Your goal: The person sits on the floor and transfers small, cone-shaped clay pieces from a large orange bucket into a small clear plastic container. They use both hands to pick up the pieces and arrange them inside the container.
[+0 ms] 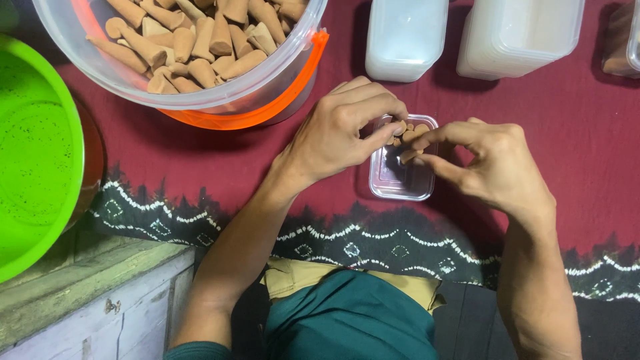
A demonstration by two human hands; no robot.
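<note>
Brown cones (408, 135) being lined up inside small clear box (403, 160) on maroon cloth (573, 147).
Left hand (340, 133) steadying cones, grip pinching lightly; right hand (497, 163) pinching one cone, tucking it in, probably for neat packing; supply bucket (200, 67) sitting near.

The far rim of the clear plastic bucket of brown clay cones (200, 47) runs off the top edge. The big green plastic bowl (33, 153) is cut at the left. Fingers (373, 137) hide part of the small clear plastic box (400, 180).
</note>
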